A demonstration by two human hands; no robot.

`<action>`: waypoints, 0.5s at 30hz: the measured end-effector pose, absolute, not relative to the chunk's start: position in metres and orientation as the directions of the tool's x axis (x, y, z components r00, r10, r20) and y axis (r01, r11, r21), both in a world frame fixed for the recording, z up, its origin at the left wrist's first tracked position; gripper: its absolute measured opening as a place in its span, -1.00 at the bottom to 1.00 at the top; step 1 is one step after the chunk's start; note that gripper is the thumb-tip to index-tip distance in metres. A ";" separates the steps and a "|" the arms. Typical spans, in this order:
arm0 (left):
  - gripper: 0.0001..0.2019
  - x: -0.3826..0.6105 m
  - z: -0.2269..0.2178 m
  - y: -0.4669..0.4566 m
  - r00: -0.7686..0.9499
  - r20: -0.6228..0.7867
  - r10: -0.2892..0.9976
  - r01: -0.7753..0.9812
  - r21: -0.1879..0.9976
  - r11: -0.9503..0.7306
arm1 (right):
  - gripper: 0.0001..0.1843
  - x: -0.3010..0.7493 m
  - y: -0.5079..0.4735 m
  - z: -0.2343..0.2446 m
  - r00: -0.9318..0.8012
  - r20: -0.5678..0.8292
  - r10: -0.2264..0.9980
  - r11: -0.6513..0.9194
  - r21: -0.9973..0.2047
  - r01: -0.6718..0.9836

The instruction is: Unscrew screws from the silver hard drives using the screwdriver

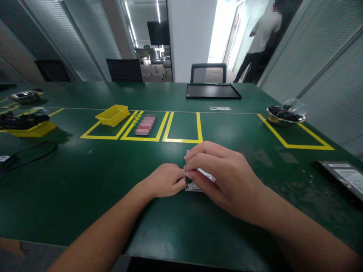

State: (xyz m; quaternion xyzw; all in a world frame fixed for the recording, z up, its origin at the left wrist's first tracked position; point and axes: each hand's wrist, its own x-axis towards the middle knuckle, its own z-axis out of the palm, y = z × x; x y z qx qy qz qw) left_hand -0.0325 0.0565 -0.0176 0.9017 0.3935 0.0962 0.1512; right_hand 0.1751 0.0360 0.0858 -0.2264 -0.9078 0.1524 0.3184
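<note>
A hard drive [209,174] with a white label lies on the green table, mostly covered by my hands. My left hand [167,180] rests low on the table, its fingers curled in against the drive's left edge. Above the drive arches my right hand [224,172], with thumb and fingertips brought together near that same left edge. Whatever the right fingertips pinch is too small or hidden to make out. The two hands meet at their fingertips.
Yellow tape frames [183,140] mark the table. A yellow tray [113,115] and a blurred pink item [146,125] stand ahead. Another hard drive [344,175] and a metal bowl [286,115] are at right. A loaded yellow tray [34,130] and cable [42,155] lie left. A person [262,34] stands beyond.
</note>
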 end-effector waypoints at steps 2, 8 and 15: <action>-0.69 -0.032 -0.019 0.056 0.679 0.054 0.732 0.679 0.335 -0.653 | -0.83 0.175 0.036 0.085 -0.695 0.511 0.506 0.852 -0.423 0.309; -0.67 -0.032 -0.018 0.055 0.663 0.059 0.746 0.693 0.328 -0.642 | -0.83 0.176 0.036 0.086 -0.698 0.513 0.499 0.856 -0.418 0.305; -0.67 -0.033 -0.019 0.056 0.668 0.055 0.742 0.686 0.342 -0.642 | -0.86 0.177 0.036 0.086 -0.696 0.488 0.527 0.837 -0.441 0.324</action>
